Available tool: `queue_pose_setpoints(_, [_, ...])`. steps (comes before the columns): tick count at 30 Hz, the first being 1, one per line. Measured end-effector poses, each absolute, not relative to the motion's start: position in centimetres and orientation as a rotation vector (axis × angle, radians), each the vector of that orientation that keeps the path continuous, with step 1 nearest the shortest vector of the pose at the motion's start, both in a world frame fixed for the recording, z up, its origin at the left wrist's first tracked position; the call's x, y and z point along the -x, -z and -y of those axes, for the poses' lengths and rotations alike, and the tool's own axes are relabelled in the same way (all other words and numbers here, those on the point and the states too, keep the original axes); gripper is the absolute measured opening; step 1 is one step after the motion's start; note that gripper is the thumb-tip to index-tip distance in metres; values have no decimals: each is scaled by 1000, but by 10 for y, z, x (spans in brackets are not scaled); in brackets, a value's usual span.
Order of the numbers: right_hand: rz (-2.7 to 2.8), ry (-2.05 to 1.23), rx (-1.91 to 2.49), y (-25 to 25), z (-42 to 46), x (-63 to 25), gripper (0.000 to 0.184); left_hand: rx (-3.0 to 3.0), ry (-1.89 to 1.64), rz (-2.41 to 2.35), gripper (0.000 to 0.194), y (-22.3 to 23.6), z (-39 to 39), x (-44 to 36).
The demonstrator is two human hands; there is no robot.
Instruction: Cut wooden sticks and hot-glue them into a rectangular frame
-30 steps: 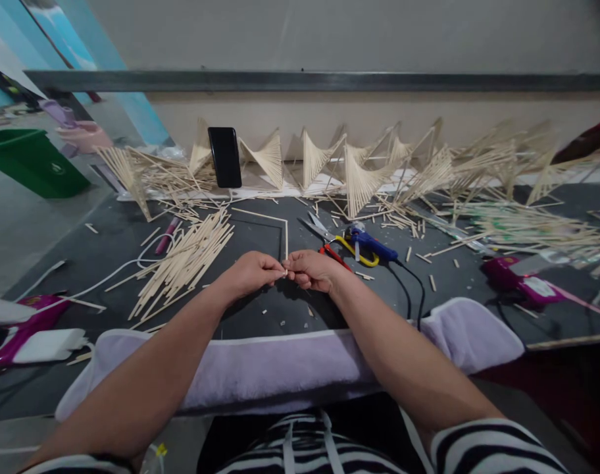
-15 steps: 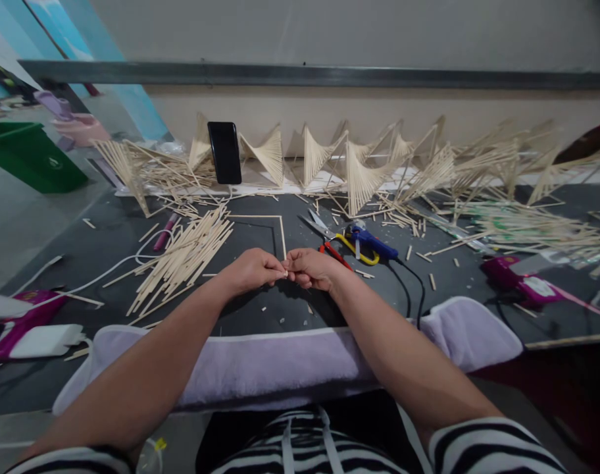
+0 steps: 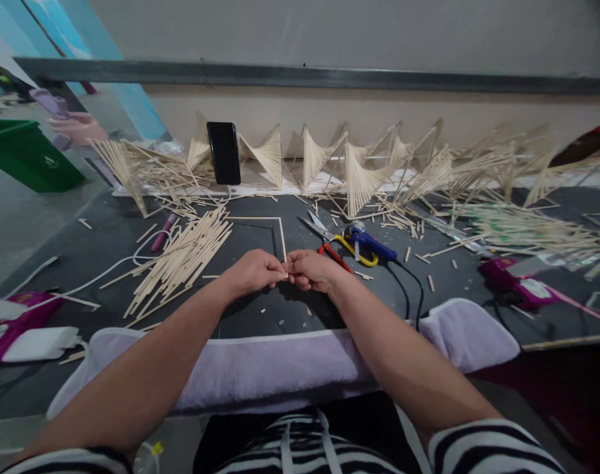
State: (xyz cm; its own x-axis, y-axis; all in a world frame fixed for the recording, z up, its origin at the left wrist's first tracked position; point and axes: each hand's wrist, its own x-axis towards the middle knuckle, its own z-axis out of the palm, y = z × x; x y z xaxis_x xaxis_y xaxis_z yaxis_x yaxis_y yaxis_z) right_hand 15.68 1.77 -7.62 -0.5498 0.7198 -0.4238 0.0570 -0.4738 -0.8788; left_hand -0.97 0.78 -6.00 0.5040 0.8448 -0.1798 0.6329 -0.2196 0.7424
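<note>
My left hand (image 3: 255,271) and my right hand (image 3: 310,268) meet over the dark table, fingertips pinched together at the near end of a thin wooden stick (image 3: 283,238). That stick joins another stick (image 3: 254,218) at a square corner on the far side. A pale stick end shows between my fingertips; the joint there is mostly covered by my fingers. Left of my left wrist a short length of stick (image 3: 210,276) pokes out, the rest hidden under the hand. Both hands are closed.
A pile of loose sticks (image 3: 179,263) lies to the left. Scissors (image 3: 320,227), red-handled pliers (image 3: 337,257) and a blue corded tool (image 3: 372,242) lie to the right. Twisted stick models (image 3: 362,174) and a phone (image 3: 224,153) stand behind. A lilac towel (image 3: 280,368) covers the near edge.
Both hands stay at the same corner with only a slight shift of the fingers. The camera view has moved a little; the sticks keep their layout.
</note>
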Motion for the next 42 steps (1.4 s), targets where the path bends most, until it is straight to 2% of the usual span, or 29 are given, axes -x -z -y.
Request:
queue_pose_setpoints(18, [1342,-1995,1182,80,-17,-156,17,-1922,-340,-1215,26,63,-7,9])
queue_pose_setpoints(26, [1380,-2000,1186,77,-14,-154,16,-1968,-269,-1250,25,44,2,9])
queue_pose_setpoints(42, [1323,-2120,990,82,-19,-161,23,-1990,-244,-1130,31,47,-4,23])
